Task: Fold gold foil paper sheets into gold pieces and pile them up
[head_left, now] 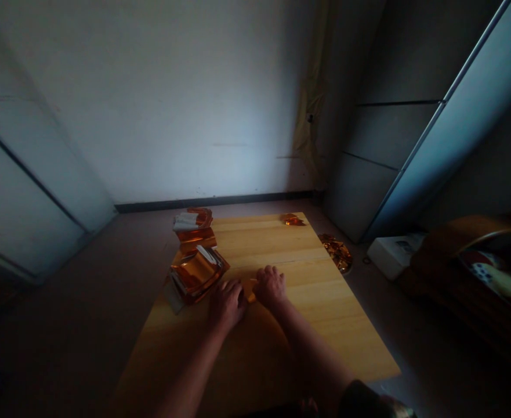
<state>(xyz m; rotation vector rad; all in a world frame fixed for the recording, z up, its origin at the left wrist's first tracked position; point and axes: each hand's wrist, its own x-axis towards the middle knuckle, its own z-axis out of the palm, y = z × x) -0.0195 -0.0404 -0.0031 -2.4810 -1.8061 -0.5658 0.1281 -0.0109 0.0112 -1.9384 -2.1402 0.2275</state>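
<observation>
A small piece of shiny orange foil paper [249, 289] lies low over the wooden table, between my two hands. My left hand [228, 302] is closed at the foil's left edge, its thumb side toward the piece. On the opposite side, my right hand [271, 287] has curled fingers that pinch the foil's right edge. The fingertips are partly hidden, and any fold in the piece is too small to make out. Just beyond my left hand lies a stack of copper-orange foil sheets [196, 270] with pale undersides showing.
More foil sheets [195, 223] lie along the far left of the wooden table [325, 307]. A folded foil piece [293, 220] sits at the far right corner. On the floor beyond the right edge is a pile of foil pieces [337, 254], near a white box [392, 255].
</observation>
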